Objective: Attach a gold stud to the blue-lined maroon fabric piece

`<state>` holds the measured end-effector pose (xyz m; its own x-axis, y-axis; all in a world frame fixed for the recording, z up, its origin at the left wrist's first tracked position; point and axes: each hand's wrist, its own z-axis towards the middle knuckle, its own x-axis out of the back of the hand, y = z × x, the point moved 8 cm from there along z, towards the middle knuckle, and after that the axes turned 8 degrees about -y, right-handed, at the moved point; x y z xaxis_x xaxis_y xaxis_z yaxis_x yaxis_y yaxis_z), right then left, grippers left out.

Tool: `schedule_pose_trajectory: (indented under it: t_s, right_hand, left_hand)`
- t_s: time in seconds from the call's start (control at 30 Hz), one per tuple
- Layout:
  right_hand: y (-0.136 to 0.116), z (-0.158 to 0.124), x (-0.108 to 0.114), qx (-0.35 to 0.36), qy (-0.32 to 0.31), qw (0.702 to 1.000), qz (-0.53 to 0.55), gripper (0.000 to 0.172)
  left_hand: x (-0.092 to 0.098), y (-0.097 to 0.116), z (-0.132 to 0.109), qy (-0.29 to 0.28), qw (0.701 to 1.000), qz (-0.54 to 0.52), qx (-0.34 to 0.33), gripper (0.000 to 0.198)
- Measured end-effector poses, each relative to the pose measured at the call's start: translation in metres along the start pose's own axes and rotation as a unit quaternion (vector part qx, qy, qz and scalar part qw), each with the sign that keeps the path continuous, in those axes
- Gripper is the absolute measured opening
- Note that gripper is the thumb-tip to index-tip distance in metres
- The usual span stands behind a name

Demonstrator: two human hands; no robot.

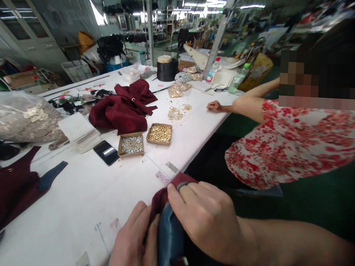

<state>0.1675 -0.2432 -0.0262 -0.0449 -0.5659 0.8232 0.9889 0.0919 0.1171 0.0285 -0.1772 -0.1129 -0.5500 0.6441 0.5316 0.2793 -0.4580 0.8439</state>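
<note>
Both my hands grip a dark red garment piece with blue lining (pixel 168 231) at the near edge of the white table (pixel 72 207). My left hand (pixel 134 242) pinches the fabric from the left, fingers closed. My right hand (pixel 204 219) lies curled over the top of the fabric, fingertips pressed into its red edge. Two small cardboard boxes stand further up the table: one with silver metal parts (pixel 131 144), one with gold parts (pixel 159 133).
A heap of dark red garments (pixel 123 106), a black phone (pixel 106 152), a white plastic box (pixel 79 132) and a bag of metal rings (pixel 20 117) lie beyond. Another red piece (pixel 4 191) lies at left. A person in a red-flowered top (pixel 290 143) sits at right, hand (pixel 214 106) on the table.
</note>
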Motion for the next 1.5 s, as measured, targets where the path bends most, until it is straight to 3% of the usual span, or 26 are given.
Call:
schedule_pose_trajectory:
  t_s: [0.17, 0.3, 0.37, 0.47, 0.53, 0.63, 0.7, 0.77, 0.87, 1.0, 1.13, 1.27, 1.43, 1.5]
  right_hand:
    - [0.008, 0.006, 0.008, 0.005, 0.026, 0.999, 0.024, 0.021]
    - [0.03, 0.009, -0.003, -0.085, 0.066, 0.993, 0.04, 0.051]
    - [0.037, 0.009, -0.013, -0.1, 0.078, 0.991, 0.034, 0.052]
    - [0.043, 0.012, -0.028, -0.042, 0.079, 0.996, 0.02, 0.05]
    - [0.045, 0.016, -0.044, 0.05, 0.033, 0.997, 0.045, 0.052]
    - [0.047, 0.015, -0.078, 0.181, -0.076, 0.968, 0.156, 0.046]
    - [0.051, 0.011, -0.098, 0.202, -0.111, 0.944, 0.236, 0.032]
    - [0.055, 0.004, -0.112, 0.186, -0.099, 0.933, 0.292, 0.022]
    - [0.058, -0.012, -0.118, 0.13, -0.028, 0.93, 0.344, 0.022]
    - [0.063, -0.039, -0.103, 0.062, 0.08, 0.927, 0.36, 0.02]
    - [0.065, -0.061, -0.087, 0.05, 0.126, 0.936, 0.326, 0.021]
    - [0.074, -0.07, -0.09, 0.035, 0.113, 0.934, 0.337, 0.027]
    - [0.089, -0.075, -0.122, 0.024, 0.029, 0.905, 0.424, 0.039]
    - [0.092, -0.078, -0.133, 0.032, -0.001, 0.898, 0.438, 0.035]
  left_hand:
    - [0.015, 0.009, 0.008, -0.016, 1.0, 0.012, -0.016, 0.021]
    - [0.029, 0.014, 0.02, 0.044, 0.998, 0.041, -0.035, 0.025]
    - [0.026, 0.011, 0.027, 0.035, 0.997, 0.05, -0.038, 0.024]
    - [0.016, -0.003, 0.032, -0.009, 0.999, 0.041, -0.019, 0.027]
    - [0.01, -0.011, 0.033, -0.03, 0.999, 0.041, -0.014, 0.028]
    - [0.002, -0.017, 0.032, -0.039, 0.996, 0.082, -0.02, 0.027]
    - [-0.005, -0.019, 0.032, -0.039, 0.99, 0.136, -0.019, 0.023]
    - [-0.011, -0.019, 0.032, -0.03, 0.983, 0.179, -0.018, 0.02]
    - [-0.017, -0.013, 0.032, -0.001, 0.982, 0.189, -0.026, 0.018]
    - [-0.022, -0.002, 0.031, 0.03, 0.982, 0.181, -0.032, 0.03]
    - [-0.023, 0.003, 0.033, 0.024, 0.987, 0.148, -0.049, 0.035]
    - [-0.024, 0.005, 0.047, -0.033, 0.989, 0.123, -0.076, 0.033]
    - [-0.043, -0.004, 0.069, -0.113, 0.978, 0.157, -0.079, 0.024]
    - [-0.05, -0.01, 0.076, -0.12, 0.973, 0.178, -0.086, 0.026]
